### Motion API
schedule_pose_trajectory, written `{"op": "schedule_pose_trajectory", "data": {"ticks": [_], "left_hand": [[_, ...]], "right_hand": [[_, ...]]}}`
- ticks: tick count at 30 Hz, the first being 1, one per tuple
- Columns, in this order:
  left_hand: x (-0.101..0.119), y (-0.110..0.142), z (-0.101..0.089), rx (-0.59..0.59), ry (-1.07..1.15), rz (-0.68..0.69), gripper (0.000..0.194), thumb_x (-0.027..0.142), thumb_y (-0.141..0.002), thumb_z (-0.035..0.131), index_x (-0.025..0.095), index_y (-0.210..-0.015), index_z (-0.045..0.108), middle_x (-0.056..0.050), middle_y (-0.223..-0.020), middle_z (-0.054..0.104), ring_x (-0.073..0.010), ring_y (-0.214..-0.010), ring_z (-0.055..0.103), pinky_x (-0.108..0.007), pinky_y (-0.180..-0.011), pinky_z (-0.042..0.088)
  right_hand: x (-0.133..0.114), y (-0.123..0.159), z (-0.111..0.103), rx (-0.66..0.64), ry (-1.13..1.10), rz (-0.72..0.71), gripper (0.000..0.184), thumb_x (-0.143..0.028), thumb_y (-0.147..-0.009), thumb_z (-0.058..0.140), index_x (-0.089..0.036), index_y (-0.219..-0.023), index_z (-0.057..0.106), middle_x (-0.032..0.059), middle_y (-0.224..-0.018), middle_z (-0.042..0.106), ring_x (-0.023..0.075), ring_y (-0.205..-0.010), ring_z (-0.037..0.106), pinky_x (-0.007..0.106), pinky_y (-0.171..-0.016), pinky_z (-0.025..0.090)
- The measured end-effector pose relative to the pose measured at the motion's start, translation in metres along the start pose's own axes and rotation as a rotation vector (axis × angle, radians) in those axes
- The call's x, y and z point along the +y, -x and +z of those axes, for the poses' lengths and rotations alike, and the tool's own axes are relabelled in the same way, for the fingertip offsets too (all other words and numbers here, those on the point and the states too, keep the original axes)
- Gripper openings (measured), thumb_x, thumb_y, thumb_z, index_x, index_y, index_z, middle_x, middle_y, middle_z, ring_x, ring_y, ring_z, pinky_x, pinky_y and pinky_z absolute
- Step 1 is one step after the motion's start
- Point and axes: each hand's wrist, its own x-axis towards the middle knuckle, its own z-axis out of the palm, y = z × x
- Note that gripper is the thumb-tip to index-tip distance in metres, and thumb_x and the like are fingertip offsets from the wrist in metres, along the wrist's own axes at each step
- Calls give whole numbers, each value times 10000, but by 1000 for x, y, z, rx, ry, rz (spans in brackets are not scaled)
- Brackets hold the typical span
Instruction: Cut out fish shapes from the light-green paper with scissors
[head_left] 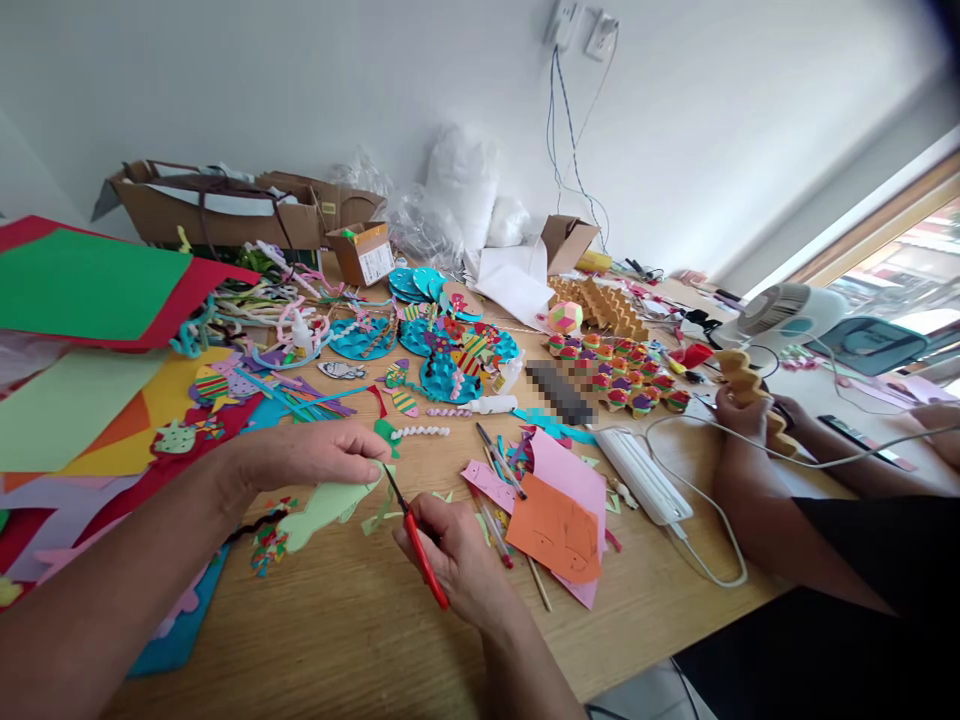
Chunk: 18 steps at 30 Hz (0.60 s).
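My left hand (pixel 341 455) pinches a pale green paper cutout (pixel 319 515) by its upper right part, just above the wooden table. The cutout has a rounded, wavy outline at its lower left. In my right hand (pixel 454 550) is a pair of red-handled scissors (pixel 425 560), its dark blades pointing up and left at the paper's right edge. Small pale green scraps (pixel 379 515) lie beside the blades. Below my left hand sits a heap of tiny coloured paper bits (pixel 270 540).
Orange paper (pixel 559 525) with drawn lines lies right of my hand, near pens and a white power strip (pixel 641 475). Coloured sheets (pixel 82 290) are stacked left. Blue decorated discs (pixel 450 375) stand behind. A co-worker's hands (pixel 750 420) hold an egg-carton piece (pixel 739 375).
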Motion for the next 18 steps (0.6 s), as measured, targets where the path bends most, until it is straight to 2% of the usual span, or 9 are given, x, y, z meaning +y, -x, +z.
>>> {"op": "schedule_pose_trajectory", "data": {"ticks": [4, 11, 18], "left_hand": [[3, 2, 0, -60, 57, -53, 204, 409, -689, 543, 221, -615, 573, 33, -605, 489, -162, -603, 496, -232, -522, 411], [6, 3, 1, -111, 173, -181, 185, 388, -662, 581, 206, -665, 611, 35, -642, 516, -148, -611, 505, -215, -513, 392], [9, 3, -2, -174, 263, -169, 122, 307, -649, 598, 193, -610, 582, 41, -585, 461, -128, -557, 423, -218, -502, 320]], "right_hand": [[1, -1, 2, -24, -9, -21, 347, -332, -887, 546, -206, -618, 368, -74, -525, 344, 90, -500, 293, 222, -483, 225], [3, -2, 2, -25, 4, -9, 354, -338, -885, 546, -207, -618, 354, -80, -525, 315, 88, -501, 274, 224, -481, 216], [3, -1, 3, -32, 55, -20, 364, -325, -902, 530, -210, -618, 334, -79, -535, 297, 90, -512, 257, 231, -484, 204]]}}
